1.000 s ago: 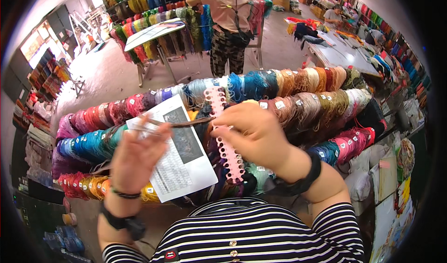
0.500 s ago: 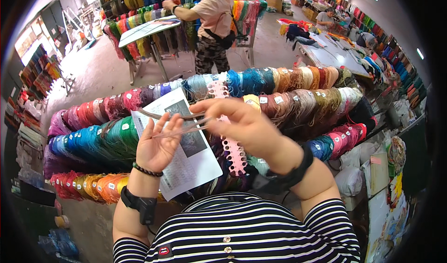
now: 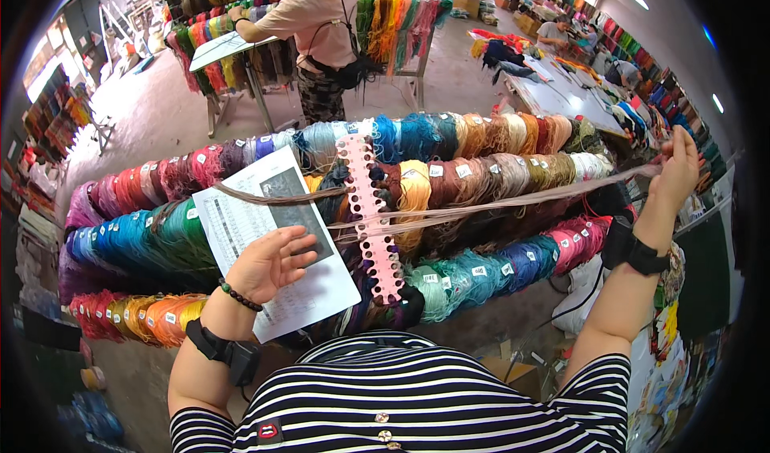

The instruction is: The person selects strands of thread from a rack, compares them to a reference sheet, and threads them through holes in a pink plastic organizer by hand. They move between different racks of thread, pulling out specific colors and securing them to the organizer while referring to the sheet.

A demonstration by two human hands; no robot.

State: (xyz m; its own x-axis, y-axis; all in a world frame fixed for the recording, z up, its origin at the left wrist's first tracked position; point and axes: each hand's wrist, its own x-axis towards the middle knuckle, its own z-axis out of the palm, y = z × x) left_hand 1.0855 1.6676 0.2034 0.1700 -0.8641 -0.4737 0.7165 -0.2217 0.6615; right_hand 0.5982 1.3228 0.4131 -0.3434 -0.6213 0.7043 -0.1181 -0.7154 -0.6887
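Note:
My right hand (image 3: 676, 166) is raised at the far right, its fingers closed on a bundle of pale pinkish-beige embroidery threads (image 3: 513, 199). The threads stretch leftward to a pink thread card (image 3: 373, 220) with holes and notched edges, lying across the rows of skeins. A brown thread strand (image 3: 281, 201) hangs off the card's left side, over a printed sheet (image 3: 317, 312) with a table and a dark picture. Above that sheet, my left hand (image 3: 274, 262) is open, fingers apart and palm turned right, holding nothing.
Long racks hold many labelled thread skeins, teal ones (image 3: 457, 284) near and red ones (image 3: 144, 184) farther back. Beyond stands a person (image 3: 321, 32) by a small white table (image 3: 228, 49). Another worktable (image 3: 561, 92) with cloth is at the back right.
My right hand has swung far right, drawing the pale threads out long. My left hand has let go of the strands and lowered slightly. The person beyond has shifted left.

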